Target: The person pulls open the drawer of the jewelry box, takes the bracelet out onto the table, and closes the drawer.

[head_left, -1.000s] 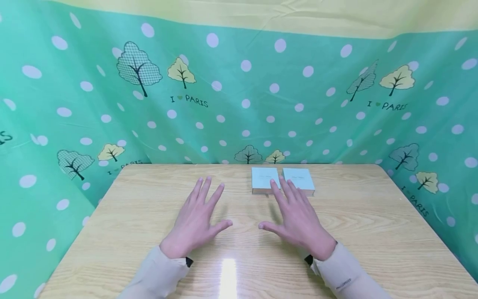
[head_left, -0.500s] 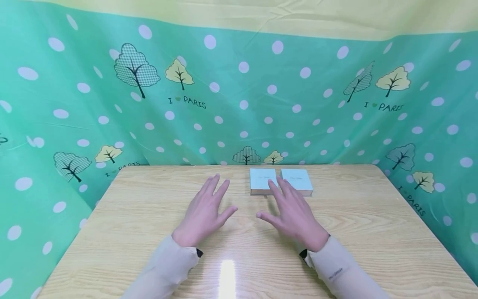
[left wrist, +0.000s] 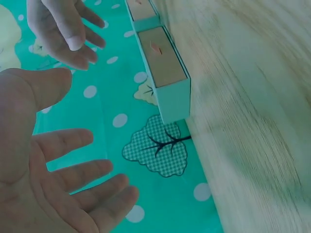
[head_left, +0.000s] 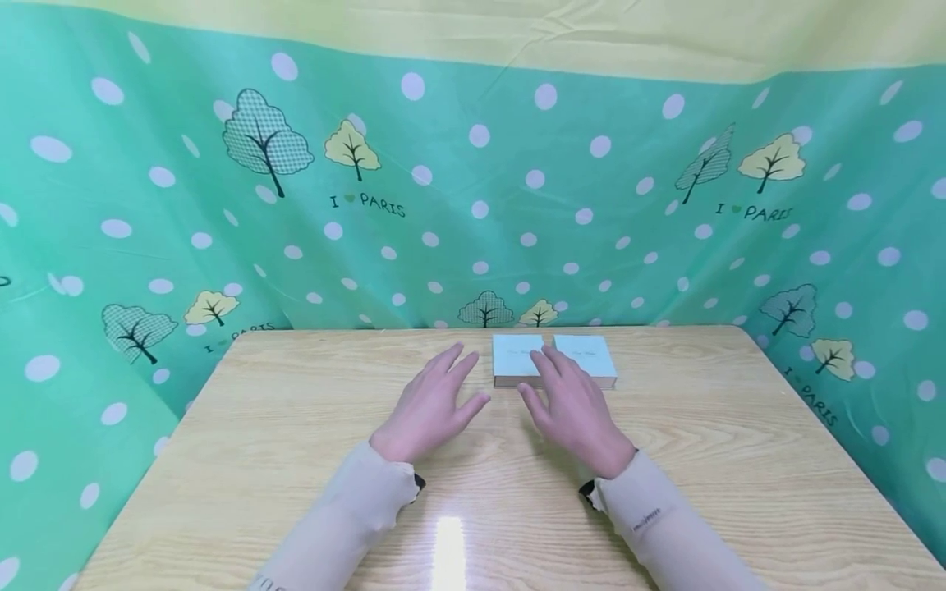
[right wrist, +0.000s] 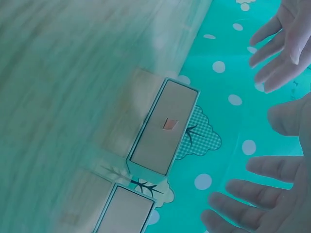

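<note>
Left box (head_left: 513, 357) and right box (head_left: 589, 350), both pale blue, side by side near far edge of wooden table (head_left: 296, 460), narrow gap between. Small tab (left wrist: 156, 47) on left box's front. Left hand (head_left: 431, 404) near, fingers loose, grasping nothing. Right hand (head_left: 578, 414) likewise released; from head view, overlaps both boxes. Dotted curtain (head_left: 443, 205) behind.

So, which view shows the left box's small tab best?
The right wrist view: the small tab on the left box appears almost face-on, uncovered. The left wrist view shows it slanted; the head view, nothing distinguishable.
</note>
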### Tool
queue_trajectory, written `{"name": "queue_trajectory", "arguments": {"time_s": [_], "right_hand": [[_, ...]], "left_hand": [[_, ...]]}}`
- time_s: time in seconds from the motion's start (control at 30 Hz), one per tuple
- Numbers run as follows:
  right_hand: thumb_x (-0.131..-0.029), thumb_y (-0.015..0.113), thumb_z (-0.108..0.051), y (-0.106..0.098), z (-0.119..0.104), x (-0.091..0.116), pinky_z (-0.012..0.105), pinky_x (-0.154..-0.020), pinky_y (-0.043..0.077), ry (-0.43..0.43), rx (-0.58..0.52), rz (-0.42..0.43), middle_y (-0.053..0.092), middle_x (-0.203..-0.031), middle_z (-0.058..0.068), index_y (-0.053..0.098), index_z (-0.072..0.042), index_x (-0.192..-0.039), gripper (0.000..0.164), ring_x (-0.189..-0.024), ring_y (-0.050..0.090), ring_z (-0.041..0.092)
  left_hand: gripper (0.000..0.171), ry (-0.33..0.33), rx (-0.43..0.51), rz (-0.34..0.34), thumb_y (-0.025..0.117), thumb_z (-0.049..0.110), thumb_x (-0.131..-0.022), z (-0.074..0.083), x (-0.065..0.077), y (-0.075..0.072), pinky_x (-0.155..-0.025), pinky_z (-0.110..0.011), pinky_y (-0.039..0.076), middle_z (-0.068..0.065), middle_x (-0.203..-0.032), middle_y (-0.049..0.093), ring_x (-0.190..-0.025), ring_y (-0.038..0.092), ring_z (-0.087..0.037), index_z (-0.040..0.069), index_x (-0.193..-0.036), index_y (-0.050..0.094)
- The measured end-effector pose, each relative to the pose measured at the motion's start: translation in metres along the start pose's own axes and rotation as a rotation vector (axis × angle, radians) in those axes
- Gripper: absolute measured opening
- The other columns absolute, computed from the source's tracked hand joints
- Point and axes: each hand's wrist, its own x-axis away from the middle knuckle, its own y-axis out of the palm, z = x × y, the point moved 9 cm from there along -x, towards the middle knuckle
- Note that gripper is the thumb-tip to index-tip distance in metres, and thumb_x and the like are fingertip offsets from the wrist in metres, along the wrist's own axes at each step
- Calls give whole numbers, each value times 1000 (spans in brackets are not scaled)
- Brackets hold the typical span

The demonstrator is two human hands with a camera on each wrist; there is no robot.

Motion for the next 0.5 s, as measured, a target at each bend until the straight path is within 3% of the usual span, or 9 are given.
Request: {"name": "queue_trajectory", "arguments": {"time_s": [0.3, 0.5], "right_hand": [[-93, 58, -36, 9, 5, -9, 47, -78, 54, 43, 10, 4, 57, -123, 20, 61, 0, -119, 45, -101, 60, 34], [-92, 60, -35, 15, 11, -15, 44, -73, 55, 102, 18, 5, 60, -118, 18, 64, -1, -115, 41, -97, 62, 32]], "left_hand": [[53, -40, 29, -70, 55, 39, -96, -4, -19, 16, -105, -47, 36, -15, -145, 42, -132, 41, -30, 8, -139, 49], [47, -59, 73, -104, 55, 31, -97, -5, -35, 27, -107, -43, 34, -13, -143, 44, -132, 41, -27, 8, -138, 50]]}}
